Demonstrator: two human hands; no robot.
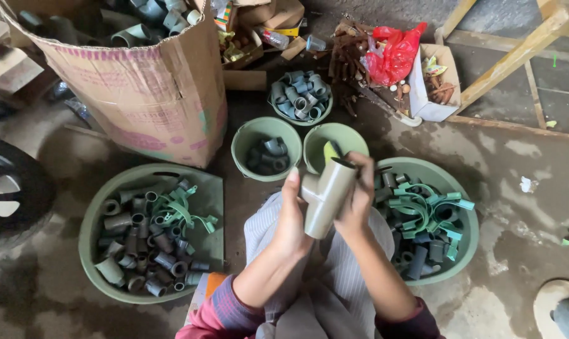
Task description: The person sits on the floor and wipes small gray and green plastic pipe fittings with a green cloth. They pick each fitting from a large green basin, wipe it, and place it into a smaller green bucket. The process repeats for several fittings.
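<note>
A stained, dusty concrete floor [517,188] fills the scene under dull daylight. A torn cardboard box [146,94] stands at left, a bare wooden frame [517,56] at upper right, a dark tyre [14,188] at far left.

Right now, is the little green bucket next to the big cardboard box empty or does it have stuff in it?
Not empty, and far from full. The small green bucket holds a few dark grey pipe pieces at the bottom, with bare inner wall showing above them.

Pipe fitting [325,196] between two basins [102,188]
</note>
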